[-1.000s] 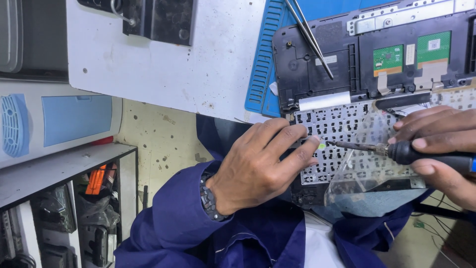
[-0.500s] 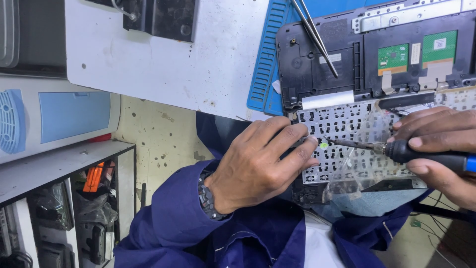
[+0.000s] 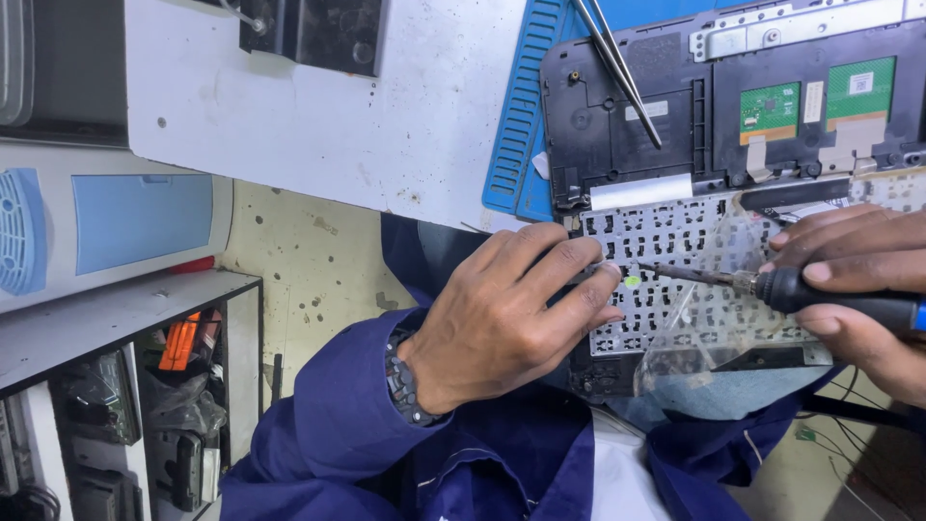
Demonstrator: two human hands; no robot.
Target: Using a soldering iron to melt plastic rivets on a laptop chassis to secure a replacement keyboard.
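Note:
An opened laptop shell lies upside down at the edge of a white bench, with a perforated metal keyboard backplate facing up. My left hand rests on the backplate's left edge, fingers curled and pressing on it. My right hand grips a soldering iron with a black handle; its thin tip points left and ends close to my left fingertips. A clear plastic film lies over part of the backplate.
Metal tweezers lie on the laptop shell beside a blue ribbed mat. Two green circuit boards sit in the shell. A black device stands on the white bench. A shelf with clutter is at lower left.
The view has shifted slightly. My hands and the soldering iron stay in about the same place on the backplate.

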